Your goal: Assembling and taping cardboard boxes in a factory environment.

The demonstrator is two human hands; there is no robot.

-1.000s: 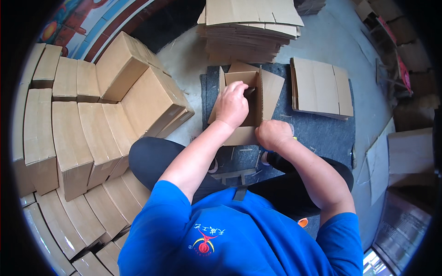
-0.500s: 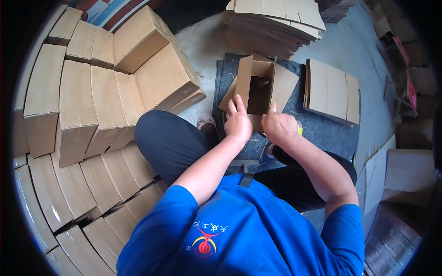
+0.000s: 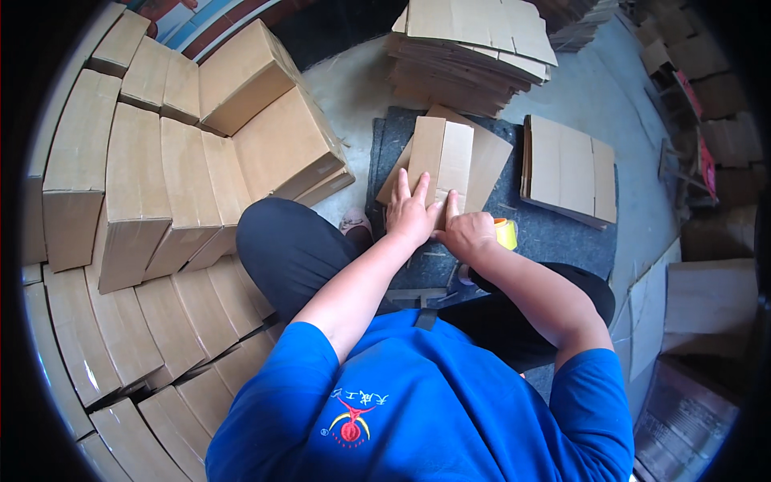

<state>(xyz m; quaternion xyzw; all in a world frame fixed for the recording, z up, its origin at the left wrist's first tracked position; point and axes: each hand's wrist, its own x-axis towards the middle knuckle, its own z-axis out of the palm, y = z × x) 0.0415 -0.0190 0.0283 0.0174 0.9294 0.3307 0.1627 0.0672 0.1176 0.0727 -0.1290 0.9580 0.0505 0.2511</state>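
A brown cardboard box (image 3: 446,157) stands on a dark grey mat (image 3: 554,233) in front of me, its two top flaps folded shut and meeting along a middle seam. My left hand (image 3: 411,212) lies flat on the near end of the flaps, fingers spread. My right hand (image 3: 465,230) presses beside it, one finger along the seam. A yellow roll of tape (image 3: 505,233) sits on the mat just right of my right hand; whether the hand touches it is unclear.
Several assembled cardboard boxes (image 3: 169,185) are packed in rows on my left. A tall stack of flat cardboard blanks (image 3: 470,48) stands beyond the mat, and a smaller flat stack (image 3: 572,170) lies on its right part. More cardboard (image 3: 707,305) leans at right.
The box was open with both hands working at its flaps; now the flaps are folded shut and both hands press on top of them.
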